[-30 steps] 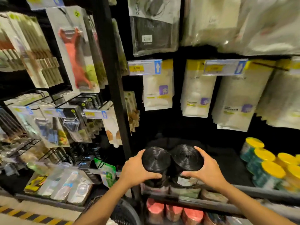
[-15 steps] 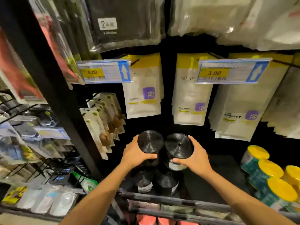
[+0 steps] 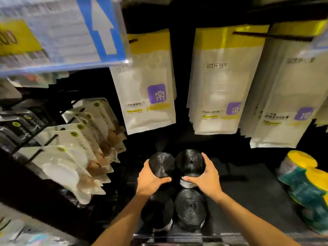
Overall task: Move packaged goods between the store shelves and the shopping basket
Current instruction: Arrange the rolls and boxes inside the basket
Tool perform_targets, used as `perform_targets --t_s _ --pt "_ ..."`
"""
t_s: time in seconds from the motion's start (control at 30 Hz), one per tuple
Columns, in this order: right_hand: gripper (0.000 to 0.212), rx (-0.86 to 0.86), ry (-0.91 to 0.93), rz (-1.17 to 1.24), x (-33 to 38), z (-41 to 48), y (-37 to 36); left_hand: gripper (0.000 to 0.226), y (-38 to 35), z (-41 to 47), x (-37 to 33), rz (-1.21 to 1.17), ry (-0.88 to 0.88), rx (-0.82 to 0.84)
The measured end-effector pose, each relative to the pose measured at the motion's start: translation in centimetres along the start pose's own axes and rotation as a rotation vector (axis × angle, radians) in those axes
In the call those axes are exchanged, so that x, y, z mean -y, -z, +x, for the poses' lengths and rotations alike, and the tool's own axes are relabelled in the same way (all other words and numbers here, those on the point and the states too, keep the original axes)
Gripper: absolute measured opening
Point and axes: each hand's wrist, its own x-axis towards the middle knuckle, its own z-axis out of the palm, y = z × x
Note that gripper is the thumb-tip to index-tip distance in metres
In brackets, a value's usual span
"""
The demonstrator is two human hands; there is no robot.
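The left hand (image 3: 150, 178) curls around one black ribbed plastic roll (image 3: 161, 165); the right hand (image 3: 205, 176) wraps a second black roll (image 3: 190, 162) touching it. Both sit deep on the dark shelf (image 3: 248, 196), seemingly behind two more black rolls (image 3: 190, 210).

Both forearms reach forward, bare. Left hand (image 3: 150, 180) grips left black roll (image 3: 160, 165), right hand (image 3: 205, 178) grips right black roll (image 3: 190, 162), thumbs pointing inward toward each other.

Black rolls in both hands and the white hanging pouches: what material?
Left roll and right roll: likely thin plastic film, tightly wound; glossy concentric ridges on the end faces. Hanging pouches: probably matte plastic film; soft sheen, slight creases.
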Motion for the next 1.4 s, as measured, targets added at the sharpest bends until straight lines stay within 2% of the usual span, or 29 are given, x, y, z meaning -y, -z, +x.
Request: perform_targets --t_s 0.1,0.3,0.53,0.73,0.93,1.03,1.2,1.4 --pt "0.113 0.019 -0.010 0.025 -0.7 0.8 -1.0 0.107 -0.9 0.8 1.4 -0.015 0.069 0.000" --pt "0.119 0.047 -0.090 -0.072 -2.7 0.6 -3.1 0.108 -2.1 1.4 3.8 0.021 0.151 0.021" --pt "0.127 0.102 -0.167 -0.101 -3.1 0.7 -3.7 0.120 -2.6 1.4 4.8 0.044 0.175 0.064" --pt "0.120 0.177 -0.172 -0.145 -2.9 0.5 -3.5 0.129 -2.4 1.4 4.8 0.104 0.244 0.118" --pt "0.123 0.235 -0.194 -0.234 -2.7 0.4 -3.0 0.126 -1.8 1.1 4.2 0.196 0.240 0.130" --pt "0.115 0.282 -0.158 -0.361 -1.8 -0.1 -2.0 0.111 -1.2 0.0 3.1 0.285 0.126 0.058" --pt "0.072 0.317 0.003 -0.618 -0.2 -1.1 -0.9 0.067 -0.5 -1.6 0.8 0.433 -0.088 0.077" --pt "0.055 0.409 0.167 -0.669 2.7 -2.7 0.6 0.054 0.4 -5.3 -1.8 0.524 -0.053 0.133"
